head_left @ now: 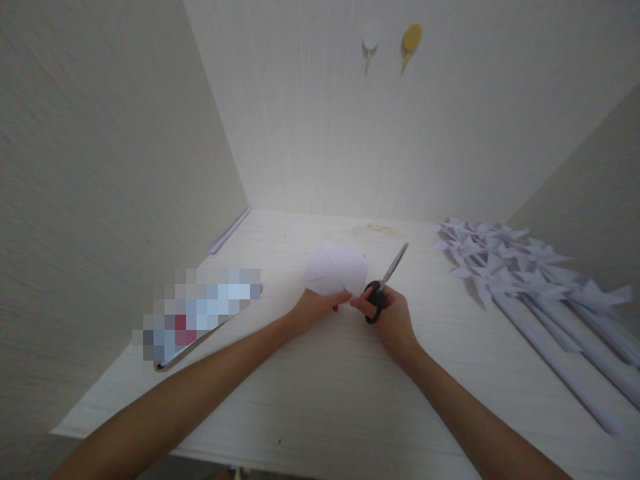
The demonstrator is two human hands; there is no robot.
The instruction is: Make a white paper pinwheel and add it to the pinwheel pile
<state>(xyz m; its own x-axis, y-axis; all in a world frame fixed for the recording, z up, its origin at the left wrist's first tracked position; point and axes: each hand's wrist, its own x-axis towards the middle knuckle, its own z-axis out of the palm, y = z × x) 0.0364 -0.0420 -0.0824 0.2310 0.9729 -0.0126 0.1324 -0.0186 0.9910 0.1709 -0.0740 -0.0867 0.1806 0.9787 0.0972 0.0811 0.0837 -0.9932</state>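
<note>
At left on the counter [300,380], a device with a blurred-out screen [205,317] lies aslant; farther back, a paper tube [229,232] rests along the left wall. In the middle, the left hand [320,308] pinches the near edge of a white paper sheet [337,263]. Just right of it, the right hand [396,319] grips black-handled scissors [389,274], blades pointing far right, its fingertips close to the left hand's. At right, paper pinwheels [493,260] lie heaped, their sticks [555,363] toward the near right.
</note>
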